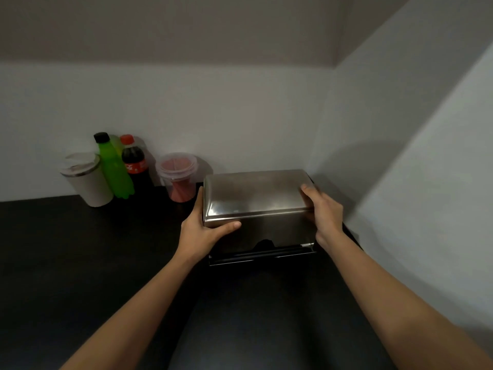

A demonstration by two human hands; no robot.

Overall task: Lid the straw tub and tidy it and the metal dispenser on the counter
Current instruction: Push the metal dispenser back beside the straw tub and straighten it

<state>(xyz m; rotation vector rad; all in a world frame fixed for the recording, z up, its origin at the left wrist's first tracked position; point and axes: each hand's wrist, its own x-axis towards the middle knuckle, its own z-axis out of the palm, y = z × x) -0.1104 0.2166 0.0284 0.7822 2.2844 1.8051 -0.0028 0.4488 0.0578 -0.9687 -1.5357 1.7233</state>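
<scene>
Head view shows the left hand [202, 231] clasping the left end of the metal dispenser [256, 193], thumb laid across the front face just under the top edge and fingers running up the side. The right hand [324, 209] grips the opposite end, its fingers curled over the top right corner and the palm against the side. Both forearms reach in from the bottom of the frame. The dispenser is a shiny box with a rounded lid and a dark slot along its lower front; whether its base rests on the black counter [80, 263] or is slightly raised cannot be told. Just beside the dispenser's back left corner stands the straw tub [178, 180], clear plastic with red straws inside, upright against the wall [240, 116]; a clear lid seems to sit on its rim, though blur leaves this unsure. Farther left of the dispenser, a cola bottle [134, 164], a green bottle [114, 169] and a pale tumbler [85, 180] stand clustered together.
</scene>
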